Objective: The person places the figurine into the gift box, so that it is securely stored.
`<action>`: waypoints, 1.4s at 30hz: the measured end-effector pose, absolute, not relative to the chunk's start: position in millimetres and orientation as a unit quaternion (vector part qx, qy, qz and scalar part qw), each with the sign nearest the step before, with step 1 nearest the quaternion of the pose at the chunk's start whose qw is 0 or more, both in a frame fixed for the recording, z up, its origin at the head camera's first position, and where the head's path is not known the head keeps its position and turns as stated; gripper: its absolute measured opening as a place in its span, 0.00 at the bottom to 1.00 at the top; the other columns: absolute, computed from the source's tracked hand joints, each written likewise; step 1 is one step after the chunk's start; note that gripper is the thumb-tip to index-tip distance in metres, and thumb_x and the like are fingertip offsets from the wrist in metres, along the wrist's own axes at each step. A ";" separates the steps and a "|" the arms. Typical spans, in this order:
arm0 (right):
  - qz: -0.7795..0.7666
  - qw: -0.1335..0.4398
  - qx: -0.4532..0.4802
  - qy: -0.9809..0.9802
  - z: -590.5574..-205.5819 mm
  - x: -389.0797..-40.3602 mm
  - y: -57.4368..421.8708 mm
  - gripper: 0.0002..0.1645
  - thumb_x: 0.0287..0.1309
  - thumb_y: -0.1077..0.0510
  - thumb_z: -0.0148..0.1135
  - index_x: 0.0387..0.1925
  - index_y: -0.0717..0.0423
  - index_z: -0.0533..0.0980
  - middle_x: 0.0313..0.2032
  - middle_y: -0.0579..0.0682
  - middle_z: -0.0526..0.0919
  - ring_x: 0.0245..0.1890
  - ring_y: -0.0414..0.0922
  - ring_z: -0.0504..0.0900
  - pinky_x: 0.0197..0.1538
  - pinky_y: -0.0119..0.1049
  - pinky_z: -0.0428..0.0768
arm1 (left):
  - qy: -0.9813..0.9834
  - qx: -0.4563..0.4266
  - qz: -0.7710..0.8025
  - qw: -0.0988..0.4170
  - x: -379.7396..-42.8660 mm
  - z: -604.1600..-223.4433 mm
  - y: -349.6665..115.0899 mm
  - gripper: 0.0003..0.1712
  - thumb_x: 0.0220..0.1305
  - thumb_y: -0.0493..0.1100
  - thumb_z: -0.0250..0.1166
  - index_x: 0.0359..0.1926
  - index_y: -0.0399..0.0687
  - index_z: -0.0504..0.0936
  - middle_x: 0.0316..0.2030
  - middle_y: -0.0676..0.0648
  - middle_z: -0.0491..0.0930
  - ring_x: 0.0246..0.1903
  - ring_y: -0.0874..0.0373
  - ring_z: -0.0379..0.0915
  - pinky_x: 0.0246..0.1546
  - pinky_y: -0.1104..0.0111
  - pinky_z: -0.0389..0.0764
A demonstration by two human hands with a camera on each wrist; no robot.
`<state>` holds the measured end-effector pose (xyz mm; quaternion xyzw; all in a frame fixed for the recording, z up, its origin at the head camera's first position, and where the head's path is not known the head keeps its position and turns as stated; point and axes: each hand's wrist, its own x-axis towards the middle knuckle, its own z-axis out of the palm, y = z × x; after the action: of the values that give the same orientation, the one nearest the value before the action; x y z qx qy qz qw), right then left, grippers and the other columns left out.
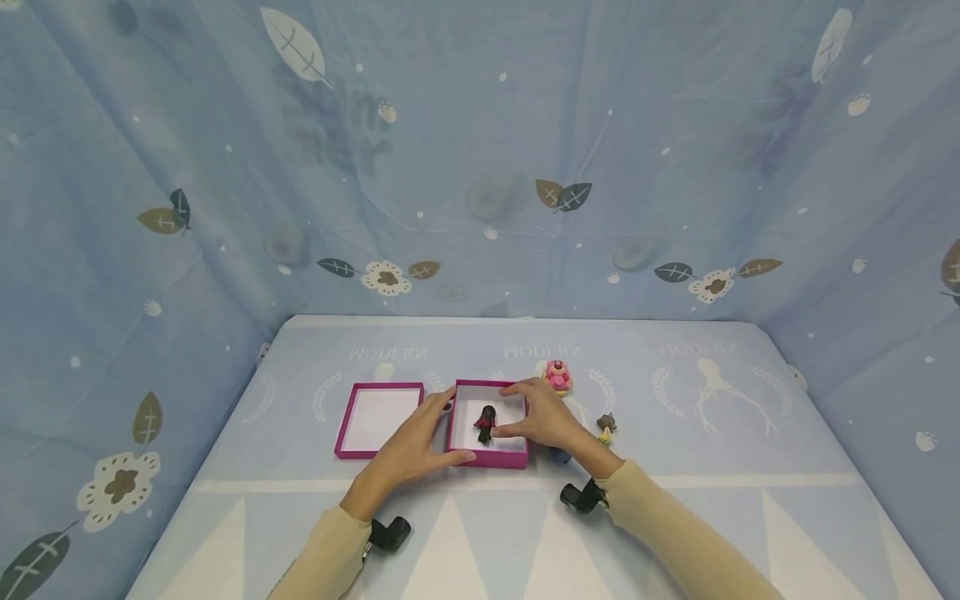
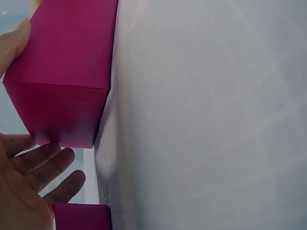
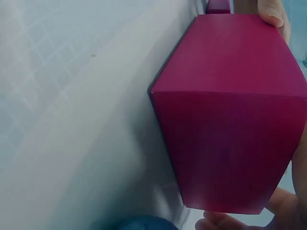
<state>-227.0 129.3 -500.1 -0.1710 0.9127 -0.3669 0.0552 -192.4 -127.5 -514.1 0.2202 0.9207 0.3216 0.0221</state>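
A magenta box [image 1: 491, 459] with a white inside stands upright in the middle. Inside it lies a small figurine [image 1: 487, 425] with dark hair and dark red-and-black clothes. My left hand [image 1: 408, 442] holds the box's left side, thumb at the front wall's rim and fingertips at the far end of the left wall, as the left wrist view shows. Over the right wall reaches my right hand [image 1: 545, 413]. Its thumb is inside the box right beside the figurine, while its fingers [image 3: 280, 203] bend round the far right corner.
A matching shallow magenta tray or lid [image 1: 342, 429] lies to the left. A pink bear figure [image 1: 557, 377] sits behind the right hand. A small brown-and-yellow figure [image 1: 606, 426] is farther right. Beside the box, a blue thing [image 3: 144, 224] shows partly.
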 end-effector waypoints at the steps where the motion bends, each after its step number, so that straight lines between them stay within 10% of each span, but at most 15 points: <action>1: -0.363 0.054 -0.173 0.914 -499.4 -227.0 128.9 0.42 0.37 0.40 0.81 0.56 0.50 0.80 0.58 0.57 0.76 0.58 0.55 0.74 0.57 0.55 0.76 | 0.920 0.220 0.323 0.021 -192.4 -514.2 -127.4 0.63 0.48 0.74 0.68 0.77 0.54 0.51 0.71 0.45 0.62 0.69 0.48 0.61 0.67 0.47 0.67; 28: -0.322 0.045 -0.167 0.931 -492.2 -223.4 119.5 0.44 0.32 0.35 0.81 0.54 0.49 0.81 0.59 0.61 0.75 0.59 0.58 0.73 0.55 0.57 0.77 | 0.921 0.212 0.326 0.030 -190.0 -515.6 -125.0 0.63 0.48 0.75 0.68 0.78 0.56 0.49 0.73 0.44 0.59 0.72 0.44 0.56 0.67 0.43 0.64; 42: -0.369 -0.009 -0.078 0.926 -464.1 -192.0 234.5 0.49 0.39 0.37 0.78 0.64 0.50 0.73 0.64 0.59 0.71 0.65 0.62 0.66 0.61 0.67 0.68 | 0.924 0.209 0.319 0.029 -192.2 -513.8 -127.3 0.63 0.48 0.75 0.68 0.77 0.57 0.50 0.74 0.43 0.57 0.74 0.44 0.52 0.69 0.44 0.62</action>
<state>-192.0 234.5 -464.1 -0.0780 0.9262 -0.3686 -0.0093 -192.2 -127.3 -513.8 0.2090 0.9240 0.3189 0.0287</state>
